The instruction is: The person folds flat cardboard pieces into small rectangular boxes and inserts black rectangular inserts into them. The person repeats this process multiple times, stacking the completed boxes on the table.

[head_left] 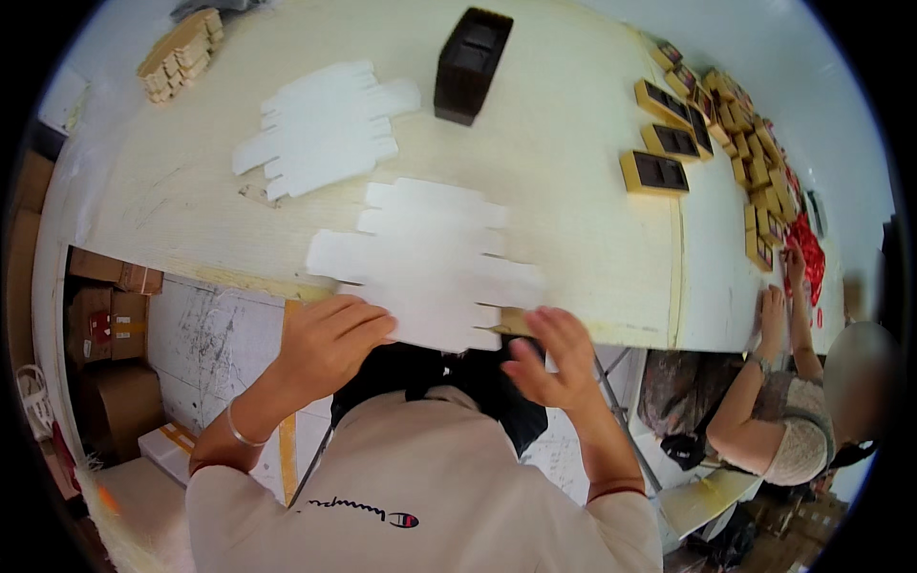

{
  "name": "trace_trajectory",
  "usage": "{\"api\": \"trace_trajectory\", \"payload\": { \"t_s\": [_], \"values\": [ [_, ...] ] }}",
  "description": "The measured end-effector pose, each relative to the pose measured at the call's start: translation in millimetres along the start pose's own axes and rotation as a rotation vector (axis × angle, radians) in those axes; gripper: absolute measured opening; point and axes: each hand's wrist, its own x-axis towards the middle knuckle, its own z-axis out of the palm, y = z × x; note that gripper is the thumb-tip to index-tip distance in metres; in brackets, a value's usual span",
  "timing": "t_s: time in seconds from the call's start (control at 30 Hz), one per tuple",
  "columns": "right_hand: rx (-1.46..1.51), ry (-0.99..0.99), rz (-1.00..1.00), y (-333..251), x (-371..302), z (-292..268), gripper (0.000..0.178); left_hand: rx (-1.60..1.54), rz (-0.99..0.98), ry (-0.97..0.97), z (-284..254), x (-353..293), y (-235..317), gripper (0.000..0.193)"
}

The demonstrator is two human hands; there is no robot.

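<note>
A flat, white notched cardboard blank (430, 253) lies at the table's front, its near edge sticking out over the table edge. My left hand (334, 344) grips the blank's near left corner, fingers together on top; the thumb is hidden. At the near right corner is my right hand (559, 358), thumb and fingers apart with nothing between them. Beside it, a strip of gold shows by the blank's flap. Farther back on the left rests a stack of similar white blanks (330, 129).
Dark brown box trays (468, 67) stand stacked at the back. Gold boxes with dark inserts (654, 172) fill the right side, near red ribbon-like material (807, 258). Cream-coloured stacked pieces (181, 55) lie back left. Another person (774, 420) works at right. Cartons (115, 401) sit lower left.
</note>
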Motion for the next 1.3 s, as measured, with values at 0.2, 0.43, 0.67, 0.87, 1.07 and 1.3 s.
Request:
{"api": "trace_trajectory", "payload": {
  "t_s": [0.2, 0.43, 0.67, 0.87, 1.07, 1.3],
  "values": [
    [-0.113, -0.231, 0.074, -5, 11, 22, 0.035, -0.111, -0.280, -0.202, 33, 44, -7, 0.019],
    [0.052, -0.330, 0.185, -2, 12, 29, 0.041, -0.019, 0.059, -0.172, 48, 31, -10, 0.028],
    [-0.020, -0.309, 0.171, -14, 15, 34, 0.032, -0.117, -0.044, -0.200, 42, 19, 2, 0.021],
    [0.076, -0.490, 0.427, 8, 45, 45, 0.010, -0.107, -0.267, -0.477, 41, 61, -19, 0.007],
    [0.393, -0.353, 0.772, -4, 48, 35, 0.007, 0.040, -0.217, -0.120, 25, 43, 10, 0.055],
    [1.054, -0.205, 0.912, -24, 43, 23, 0.028, -0.243, -0.491, -0.235, 41, 53, 5, 0.051]
  ]
}}
